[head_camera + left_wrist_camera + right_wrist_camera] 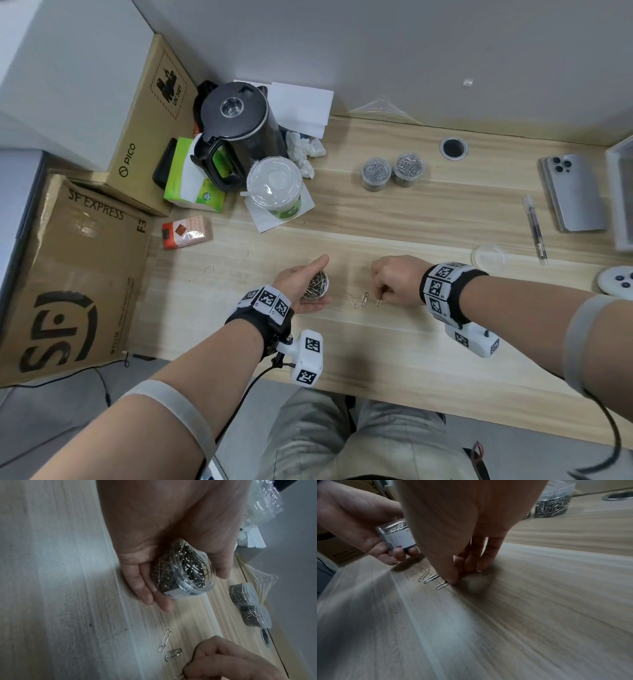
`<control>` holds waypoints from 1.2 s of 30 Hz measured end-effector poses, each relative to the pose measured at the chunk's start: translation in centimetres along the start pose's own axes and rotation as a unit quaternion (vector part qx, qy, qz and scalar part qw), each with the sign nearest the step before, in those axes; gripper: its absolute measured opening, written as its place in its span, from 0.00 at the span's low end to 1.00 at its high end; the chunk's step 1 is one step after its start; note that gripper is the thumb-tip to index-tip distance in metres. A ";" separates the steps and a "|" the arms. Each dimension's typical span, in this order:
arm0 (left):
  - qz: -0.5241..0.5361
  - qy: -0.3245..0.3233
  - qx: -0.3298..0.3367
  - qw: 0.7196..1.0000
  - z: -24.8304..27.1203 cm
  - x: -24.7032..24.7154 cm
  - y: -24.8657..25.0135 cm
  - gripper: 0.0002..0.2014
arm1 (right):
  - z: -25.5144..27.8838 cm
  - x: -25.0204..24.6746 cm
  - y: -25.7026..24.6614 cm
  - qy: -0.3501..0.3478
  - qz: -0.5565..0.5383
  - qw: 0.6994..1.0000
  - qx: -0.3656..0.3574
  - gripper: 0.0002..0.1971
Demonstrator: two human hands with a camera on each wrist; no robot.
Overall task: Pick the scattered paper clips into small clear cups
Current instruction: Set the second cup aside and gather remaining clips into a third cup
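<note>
My left hand point(322, 279) grips a small clear cup point(317, 291) packed with paper clips, tilted just above the wooden table point(411, 342). The left wrist view shows that cup point(185, 574) lying in my curled fingers. Just right of it, my right hand point(382, 298) pinches one end of a paper clip point(379, 303) against the table; in the right wrist view my thumb point(452, 577) covers the end of this clip point(441, 585). Two more loose clips point(352, 300) point(364, 299) lie between the hands. Two filled clear cups point(376, 173) point(408, 168) stand at the back.
A black kettle point(236, 130), a lidded drink cup point(275, 186), a tissue pack and cardboard boxes point(68, 274) crowd the left. A phone point(572, 192), a pen point(536, 229), a clear lid point(488, 257) and a white controller lie at the right. A bent wire point(198, 274) lies left of my hands.
</note>
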State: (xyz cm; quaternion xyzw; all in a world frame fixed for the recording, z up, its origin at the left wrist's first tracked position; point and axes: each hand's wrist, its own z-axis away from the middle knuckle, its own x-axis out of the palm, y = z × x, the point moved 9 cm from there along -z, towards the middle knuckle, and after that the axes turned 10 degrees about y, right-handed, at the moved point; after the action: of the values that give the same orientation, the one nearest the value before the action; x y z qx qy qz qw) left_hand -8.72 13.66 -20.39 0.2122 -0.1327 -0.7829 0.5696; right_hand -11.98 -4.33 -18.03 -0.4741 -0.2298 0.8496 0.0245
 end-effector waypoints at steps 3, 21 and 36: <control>0.000 -0.001 0.000 1.000 0.1 0.0 -0.1 0.24 | -0.3 0.2 -0.7 -0.004 -0.005 1.000 -0.003 0.10; 0.011 0.008 0.001 1.000 -0.1 -1.1 0.0 0.22 | -2.0 0.5 -3.9 -0.003 -0.008 0.998 -0.055 0.12; 0.011 0.008 -0.005 1.000 -0.7 -1.0 0.2 0.24 | -2.5 1.1 -5.0 -0.044 -0.034 0.996 -0.075 0.16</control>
State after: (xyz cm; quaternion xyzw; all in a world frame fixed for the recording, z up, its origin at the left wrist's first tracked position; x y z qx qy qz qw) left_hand -8.00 14.57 -20.72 0.2143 -0.1263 -0.7755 0.5803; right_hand -11.43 1.31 -18.01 -0.4286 -0.3098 0.8487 0.0077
